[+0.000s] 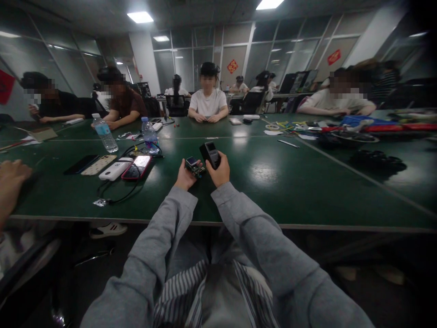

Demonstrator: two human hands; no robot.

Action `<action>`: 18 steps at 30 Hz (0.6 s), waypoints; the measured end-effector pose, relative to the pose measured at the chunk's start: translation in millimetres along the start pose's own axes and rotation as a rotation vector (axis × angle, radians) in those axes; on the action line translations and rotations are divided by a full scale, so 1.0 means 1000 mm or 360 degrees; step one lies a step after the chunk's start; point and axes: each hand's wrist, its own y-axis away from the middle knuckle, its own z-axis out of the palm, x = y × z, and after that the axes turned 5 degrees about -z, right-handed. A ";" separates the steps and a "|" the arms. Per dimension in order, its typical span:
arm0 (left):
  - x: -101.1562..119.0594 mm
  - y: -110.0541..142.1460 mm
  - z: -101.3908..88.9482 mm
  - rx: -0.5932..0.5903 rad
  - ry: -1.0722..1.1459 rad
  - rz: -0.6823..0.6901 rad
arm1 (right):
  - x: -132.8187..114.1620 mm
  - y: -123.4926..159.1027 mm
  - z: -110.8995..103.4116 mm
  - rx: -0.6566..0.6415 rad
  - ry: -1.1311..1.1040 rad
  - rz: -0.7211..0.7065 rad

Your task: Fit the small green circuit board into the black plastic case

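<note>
My left hand (pixel 186 176) holds a small circuit board (pixel 195 169) with a little screen (pixel 191 161) on its upper part. In my right hand (pixel 220 171) is a black handheld device casing (pixel 211 155) with a small display window near its top, tilted toward me. The two things are close together above the green table (pixel 246 200), the casing a little higher and to the right. My right thumb lies along the casing's lower front. Fingers hide part of the board's edges, and its fine details are too small to tell.
Left of my hands lie a pink-edged phone (pixel 136 167), a white power bank (pixel 116 169), more phones and black cables. Two water bottles (pixel 105 133) stand behind them, one leaning. Tangled wires (pixel 290 126) and a pen (pixel 288 143) lie right. Another person's hand (pixel 13 177) rests far left.
</note>
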 end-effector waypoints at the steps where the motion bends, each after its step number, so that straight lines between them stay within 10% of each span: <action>1: 0.000 -0.001 -0.001 -0.0017 -0.0006 0.0009 | 0.006 -0.002 -0.003 0.0003 0.0063 -0.0028; 8: 0.000 -0.003 -0.001 -0.0016 0.0015 0.0018 | 0.051 -0.008 -0.011 -0.0173 0.0366 0.0111; 18: -0.001 -0.003 -0.001 -0.0038 0.0009 0.0019 | 0.052 -0.004 -0.009 -0.0353 0.0554 0.0226</action>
